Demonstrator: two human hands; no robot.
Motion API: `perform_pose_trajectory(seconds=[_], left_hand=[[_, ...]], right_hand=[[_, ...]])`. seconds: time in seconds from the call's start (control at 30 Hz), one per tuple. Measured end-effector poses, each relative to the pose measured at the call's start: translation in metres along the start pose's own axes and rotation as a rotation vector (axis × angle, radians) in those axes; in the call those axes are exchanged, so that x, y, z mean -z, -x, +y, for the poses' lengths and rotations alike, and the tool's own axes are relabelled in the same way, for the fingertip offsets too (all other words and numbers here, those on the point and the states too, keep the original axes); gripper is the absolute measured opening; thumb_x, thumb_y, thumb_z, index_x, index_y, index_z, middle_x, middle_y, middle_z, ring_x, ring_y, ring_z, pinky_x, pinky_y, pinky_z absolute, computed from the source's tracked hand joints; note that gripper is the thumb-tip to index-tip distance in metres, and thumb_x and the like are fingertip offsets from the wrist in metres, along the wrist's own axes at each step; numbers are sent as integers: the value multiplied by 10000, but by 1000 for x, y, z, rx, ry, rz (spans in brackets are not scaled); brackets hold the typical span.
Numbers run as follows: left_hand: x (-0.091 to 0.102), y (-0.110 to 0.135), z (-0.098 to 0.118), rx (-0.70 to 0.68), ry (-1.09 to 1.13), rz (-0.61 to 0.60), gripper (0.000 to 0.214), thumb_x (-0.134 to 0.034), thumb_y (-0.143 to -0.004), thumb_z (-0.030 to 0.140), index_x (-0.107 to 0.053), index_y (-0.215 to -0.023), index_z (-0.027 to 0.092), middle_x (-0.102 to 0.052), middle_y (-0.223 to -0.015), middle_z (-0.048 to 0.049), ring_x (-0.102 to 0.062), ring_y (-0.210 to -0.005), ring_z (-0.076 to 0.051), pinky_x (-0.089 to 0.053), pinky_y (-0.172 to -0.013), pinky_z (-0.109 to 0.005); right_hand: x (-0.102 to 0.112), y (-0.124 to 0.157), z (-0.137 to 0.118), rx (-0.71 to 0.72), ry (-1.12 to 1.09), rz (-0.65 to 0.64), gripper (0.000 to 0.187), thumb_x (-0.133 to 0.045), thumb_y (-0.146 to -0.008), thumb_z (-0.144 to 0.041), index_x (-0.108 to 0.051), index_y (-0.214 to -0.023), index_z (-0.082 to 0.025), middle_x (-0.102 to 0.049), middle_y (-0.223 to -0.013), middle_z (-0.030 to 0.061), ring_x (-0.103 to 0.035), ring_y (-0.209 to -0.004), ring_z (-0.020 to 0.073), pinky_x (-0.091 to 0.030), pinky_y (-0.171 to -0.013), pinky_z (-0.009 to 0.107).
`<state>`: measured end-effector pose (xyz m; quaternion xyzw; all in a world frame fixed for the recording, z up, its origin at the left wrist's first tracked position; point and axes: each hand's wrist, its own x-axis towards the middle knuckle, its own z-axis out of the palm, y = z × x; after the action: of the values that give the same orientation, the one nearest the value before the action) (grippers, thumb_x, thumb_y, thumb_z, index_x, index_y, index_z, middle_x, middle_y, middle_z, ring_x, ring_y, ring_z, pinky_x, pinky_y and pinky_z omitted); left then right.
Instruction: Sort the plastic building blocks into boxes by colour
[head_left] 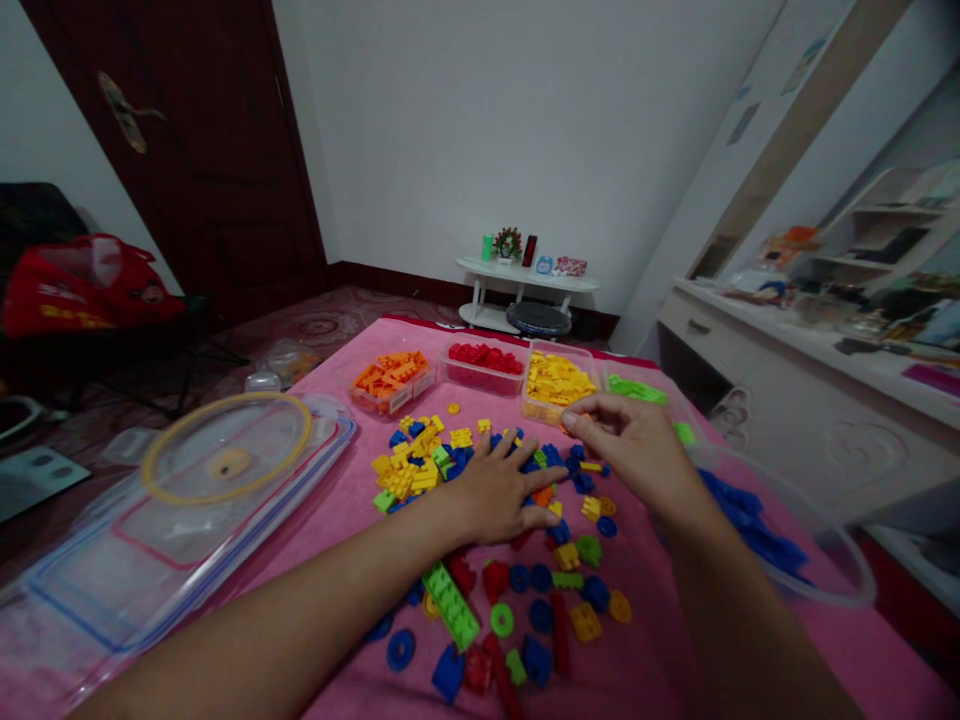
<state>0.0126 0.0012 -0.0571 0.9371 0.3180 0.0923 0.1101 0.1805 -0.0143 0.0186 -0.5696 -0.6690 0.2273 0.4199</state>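
Note:
My left hand (499, 490) lies with fingers spread on a loose pile of plastic building blocks (409, 465) in yellow, blue, green, orange and red. Its palm hides part of the pile. To the right, my right hand (626, 440) is raised beside the box of yellow blocks (559, 380), thumb and fingertips pinched together. A bit of a small orange block (568, 431) shows at the fingertips; most of it is covered. Closer to me lie a long green block (451, 608), red sticks (560, 635) and blue wheels (400, 650).
Clear boxes hold orange blocks (394, 382), red blocks (486, 365) and green blocks (637, 390). A round tub (862, 580) with blue blocks (754, 530) stands at right. Stacked lids (225, 450) lie on the left of the pink cloth (330, 560). A white dresser (750, 370) is beyond.

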Motion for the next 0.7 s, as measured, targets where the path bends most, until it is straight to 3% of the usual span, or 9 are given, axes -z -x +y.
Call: perform_pose_trajectory(seconds=[0.13,0.23,0.33,0.47,0.6,0.7], left_hand=[[12,-3,-17,69,65,-36,754,-280,-767,733,-247,-1410,340,-243,-1477,-126,-201,-1337,-388,-183,-1015,-600],[30,-5,-39,82,102,20,650,-350,-812,650,-426,-1334,270,-363,-1419,-120,-347,-1283,-312,-298,-1012,-450],[54,0,-64,153,88,62,467,-528,-790,492,-608,-1150,206,-610,-1158,-93,-556,-1052,-223,-409,-884,-294],[72,11,-83,262,34,-120,338,-683,-646,363,-695,-961,241,-695,-898,-22,-625,-770,-166,-428,-651,-219],[72,14,-76,197,-15,-281,499,-748,-532,384,-679,-1007,249,-696,-937,-21,-626,-790,-178,-426,-632,-214],[66,11,-64,199,-49,-285,570,-760,-520,347,-652,-1073,261,-689,-975,-23,-621,-825,-183,-429,-649,-211]], right_hand=[[-2,-2,15,-19,150,-136,189,-559,-717,-298,-661,-722,-138,-619,-618,26,-522,-544,123,-368,-489,223],[0,-1,28,-37,334,-367,151,-554,-694,-251,-652,-628,-156,-591,-541,6,-491,-491,111,-328,-471,224],[3,1,37,-95,487,-558,138,-591,-681,-285,-666,-623,-185,-619,-562,0,-534,-525,125,-329,-494,230],[0,-1,47,-155,753,-428,123,-647,-636,-253,-694,-749,-232,-679,-784,14,-605,-723,173,-354,-581,243],[-6,-2,54,-159,884,-394,334,-667,-640,-316,-673,-972,-283,-660,-971,40,-604,-890,226,-366,-642,265],[-11,-1,58,-139,962,-417,365,-665,-646,-322,-664,-1009,-283,-644,-1005,63,-602,-899,240,-359,-643,275]])
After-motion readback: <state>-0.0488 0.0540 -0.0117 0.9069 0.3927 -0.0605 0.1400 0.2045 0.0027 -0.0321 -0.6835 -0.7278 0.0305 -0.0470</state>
